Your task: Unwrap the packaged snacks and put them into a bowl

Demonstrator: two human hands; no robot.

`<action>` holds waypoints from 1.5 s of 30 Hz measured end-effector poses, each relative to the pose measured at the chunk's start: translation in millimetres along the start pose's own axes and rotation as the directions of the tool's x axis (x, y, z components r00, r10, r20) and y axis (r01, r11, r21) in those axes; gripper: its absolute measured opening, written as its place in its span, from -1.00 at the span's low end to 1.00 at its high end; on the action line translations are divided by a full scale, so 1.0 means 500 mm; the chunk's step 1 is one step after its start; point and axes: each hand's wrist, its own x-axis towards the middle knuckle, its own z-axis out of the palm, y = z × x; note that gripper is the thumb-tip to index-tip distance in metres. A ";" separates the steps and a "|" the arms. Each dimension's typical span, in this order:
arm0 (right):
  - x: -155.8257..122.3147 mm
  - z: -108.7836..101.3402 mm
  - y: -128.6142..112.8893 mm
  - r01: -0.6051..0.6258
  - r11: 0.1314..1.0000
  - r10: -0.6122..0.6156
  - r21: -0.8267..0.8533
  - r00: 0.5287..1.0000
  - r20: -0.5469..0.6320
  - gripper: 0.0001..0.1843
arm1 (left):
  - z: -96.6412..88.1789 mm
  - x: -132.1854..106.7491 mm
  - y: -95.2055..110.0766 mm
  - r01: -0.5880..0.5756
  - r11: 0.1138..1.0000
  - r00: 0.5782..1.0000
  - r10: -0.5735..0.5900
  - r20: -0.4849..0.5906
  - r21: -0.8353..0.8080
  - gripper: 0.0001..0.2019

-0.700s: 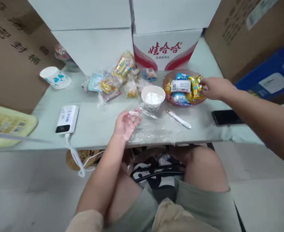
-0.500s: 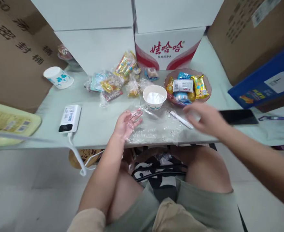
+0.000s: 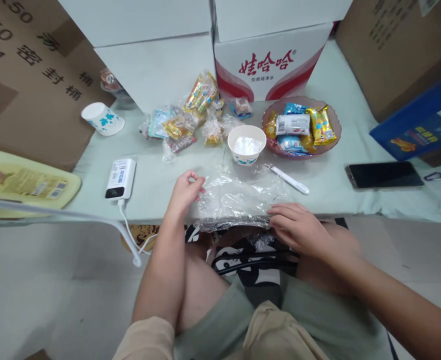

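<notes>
A crinkled clear plastic bag lies flat at the table's front edge, its near side hanging slightly over. My left hand is at its left side, fingers curled in with the thumb against them on the plastic. At the bag's near right corner, my right hand has its fingers closed together on the edge; the thumb is partly hidden. Just behind the bag stands a white paper cup with a blue leaf print. A white pen-shaped tool lies right of it.
Behind are wrapped snacks and a pink glass bowl of snacks. A power bank with a cable, a tipped paper cup and a yellow bottle are left. A phone lies right. White cartons stand at the back.
My right hand has come left and down from beside the bowl to the bag's corner. My left hand has turned and curled its fingers. The bag now hangs over the table edge.
</notes>
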 end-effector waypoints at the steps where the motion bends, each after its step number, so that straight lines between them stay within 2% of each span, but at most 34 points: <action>1: 0.003 -0.003 -0.009 0.002 0.998 -0.002 0.056 1.000 0.011 -0.77 | -0.002 -0.001 -0.001 -0.058 0.997 0.996 0.061 -0.060 0.051 -0.84; 4: 0.017 -0.017 -0.032 -0.014 0.981 0.002 0.193 0.998 0.058 -0.61 | -0.019 -0.030 0.002 -0.263 0.948 0.935 0.296 -0.197 0.177 -0.88; 6: 0.030 -0.035 -0.038 -0.049 0.973 0.028 0.224 0.995 0.098 -0.52 | -0.032 -0.069 0.012 -0.416 0.892 0.881 0.443 -0.166 0.174 -0.89; 7: 0.038 -0.046 -0.038 -0.082 0.968 0.056 0.235 0.992 0.112 -0.50 | -0.036 -0.091 0.017 -0.505 0.851 0.849 0.520 -0.092 0.145 -0.85; 8: 0.047 -0.059 -0.036 -0.122 0.960 0.096 0.251 0.989 0.114 -0.49 | -0.036 -0.113 0.022 -0.596 0.795 0.802 0.596 0.038 0.113 -0.79; 9: 0.056 -0.070 -0.033 -0.166 0.947 0.143 0.274 0.984 0.102 -0.49 | -0.033 -0.132 0.026 -0.673 0.731 0.734 0.643 0.218 0.108 -0.71; 11: 0.072 -0.087 -0.023 -0.259 0.912 0.258 0.319 0.965 0.049 -0.51 | -0.016 -0.155 0.029 -0.777 0.600 0.598 0.606 0.524 0.193 -0.48; 12: 0.077 -0.090 -0.018 -0.305 0.892 0.315 0.334 0.949 0.024 -0.53 | -0.005 -0.159 0.027 -0.798 0.553 0.567 0.556 0.608 0.239 -0.44; 13: 0.079 -0.089 -0.013 -0.345 0.872 0.368 0.347 0.930 0.000 -0.55 | 0.006 -0.157 0.024 -0.800 0.530 0.566 0.505 0.652 0.283 -0.50; 14: 0.077 -0.085 -0.009 -0.381 0.850 0.417 0.364 0.908 -0.024 -0.58 | 0.013 -0.152 0.020 -0.785 0.530 0.584 0.459 0.670 0.321 -0.60; 16: 0.062 -0.068 0.000 -0.438 0.792 0.513 0.425 0.855 -0.075 -0.62 | 0.015 -0.135 0.012 -0.732 0.589 0.635 0.410 0.655 0.341 -0.75; 18: 0.041 -0.047 0.007 -0.459 0.735 0.579 0.499 0.808 -0.111 -0.64 | 0.000 -0.117 0.009 -0.669 0.685 0.672 0.395 0.626 0.287 -0.78; 21: 0.015 -0.022 0.016 -0.423 0.688 0.585 0.590 0.804 -0.105 -0.84 | -0.033 -0.100 0.009 -0.552 0.807 0.730 0.345 0.590 0.210 -0.77; 22: 0.011 -0.016 0.018 -0.411 0.668 0.590 0.620 0.801 -0.105 -0.83 | -0.042 -0.096 0.010 -0.519 0.829 0.742 0.317 0.590 0.208 -0.75; 24: 0.009 -0.011 0.019 -0.410 0.611 0.650 0.677 0.748 -0.133 -0.74 | -0.051 -0.091 0.009 -0.487 0.847 0.726 0.256 0.638 0.214 -0.76; 27: 0.010 -0.014 0.018 -0.470 0.513 0.779 0.718 0.605 -0.161 -0.68 | -0.045 -0.086 0.008 -0.441 0.884 0.632 0.184 0.753 0.155 -0.87; 28: 0.009 -0.016 0.019 -0.485 0.487 0.805 0.726 0.571 -0.159 -0.67 | -0.040 -0.085 0.008 -0.407 0.905 0.624 0.178 0.761 0.122 -0.88; 29: 0.008 -0.018 0.019 -0.494 0.464 0.823 0.735 0.547 -0.152 -0.65 | -0.035 -0.083 0.009 -0.368 0.926 0.639 0.185 0.747 0.085 -0.88; 30: 0.005 -0.019 0.020 -0.495 0.442 0.837 0.748 0.528 -0.146 -0.63 | -0.030 -0.081 0.009 -0.326 0.944 0.672 0.195 0.714 0.049 -0.86; 33: -0.003 -0.014 0.025 -0.470 0.388 0.867 0.793 0.477 -0.142 -0.59 | -0.019 -0.069 0.005 -0.204 0.977 0.793 0.203 0.574 -0.064 -0.75; 36: -0.006 -0.004 0.030 -0.464 0.342 0.887 0.817 0.447 -0.117 -0.55 | -0.014 -0.057 -0.004 -0.082 0.969 0.854 0.189 0.485 -0.233 -0.64; 39: 0.003 0.004 0.032 -0.468 0.287 0.896 0.836 0.439 -0.062 -0.51 | -0.010 -0.053 -0.008 0.043 0.938 0.848 0.147 0.509 -0.344 -0.52; 42: 0.019 0.006 0.034 -0.475 0.240 0.904 0.846 0.427 -0.016 -0.46 | -0.001 -0.056 0.000 0.133 0.950 0.856 0.034 0.515 -0.283 -0.51; 45: 0.030 0.005 0.037 -0.508 0.226 0.908 0.832 0.419 0.009 -0.44 | 0.011 -0.055 0.009 0.172 0.958 0.916 -0.070 0.396 -0.229 -0.61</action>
